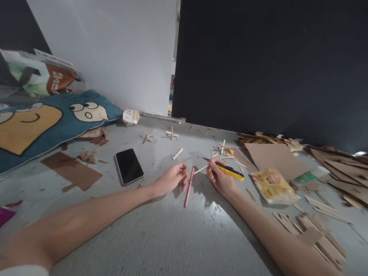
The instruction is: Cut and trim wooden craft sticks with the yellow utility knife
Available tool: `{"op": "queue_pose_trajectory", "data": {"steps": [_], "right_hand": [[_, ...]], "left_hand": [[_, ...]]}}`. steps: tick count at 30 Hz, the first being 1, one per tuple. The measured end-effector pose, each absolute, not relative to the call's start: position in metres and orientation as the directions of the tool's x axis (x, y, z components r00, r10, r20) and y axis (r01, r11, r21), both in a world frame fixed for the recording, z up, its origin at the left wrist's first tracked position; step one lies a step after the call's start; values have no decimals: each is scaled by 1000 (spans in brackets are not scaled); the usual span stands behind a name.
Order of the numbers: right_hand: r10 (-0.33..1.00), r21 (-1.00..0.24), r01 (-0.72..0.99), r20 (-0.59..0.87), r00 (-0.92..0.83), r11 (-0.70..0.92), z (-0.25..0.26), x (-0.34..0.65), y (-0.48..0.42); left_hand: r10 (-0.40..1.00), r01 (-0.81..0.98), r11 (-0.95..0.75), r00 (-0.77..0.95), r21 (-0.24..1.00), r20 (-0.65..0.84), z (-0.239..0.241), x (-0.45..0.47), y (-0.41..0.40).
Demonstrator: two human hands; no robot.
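Note:
My right hand [220,178] is closed round a yellow and black utility knife [232,172], whose blade points left over a thin wooden stick [201,169]. My left hand [172,178] rests on the grey floor with its fingers curled, just left of that stick's near end; whether it pinches the stick is unclear. A pink pencil [189,187] lies on the floor between my two hands, touching neither.
A black phone [129,166] lies face up left of my left hand. Several wooden sticks [221,150] are scattered beyond. Cardboard sheets [274,158], a yellow snack packet [273,184] and stick piles [316,234] fill the right. A blue cushion [43,122] lies far left.

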State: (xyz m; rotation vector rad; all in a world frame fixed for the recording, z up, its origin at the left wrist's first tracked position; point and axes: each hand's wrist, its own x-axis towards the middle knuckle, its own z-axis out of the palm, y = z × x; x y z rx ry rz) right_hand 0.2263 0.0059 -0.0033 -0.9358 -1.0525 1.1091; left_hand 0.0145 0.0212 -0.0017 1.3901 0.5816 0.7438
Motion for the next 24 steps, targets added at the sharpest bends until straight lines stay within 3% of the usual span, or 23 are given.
{"op": "queue_pose_trajectory", "data": {"steps": [8, 17, 21, 24], "right_hand": [[988, -989, -133, 51, 147, 71, -3, 216, -3], [981, -988, -15, 150, 120, 153, -6, 212, -2], [968, -971, 52, 239, 72, 235, -10, 215, -4], [946, -955, 77, 294, 137, 286, -13, 217, -6]], "left_hand": [[779, -31, 19, 627, 999, 5, -5, 13, 20], [702, 170, -192, 712, 967, 14, 2, 13, 12], [698, 111, -138, 716, 984, 17, -3, 13, 13], [743, 14, -85, 667, 996, 54, -5, 14, 15]]}}
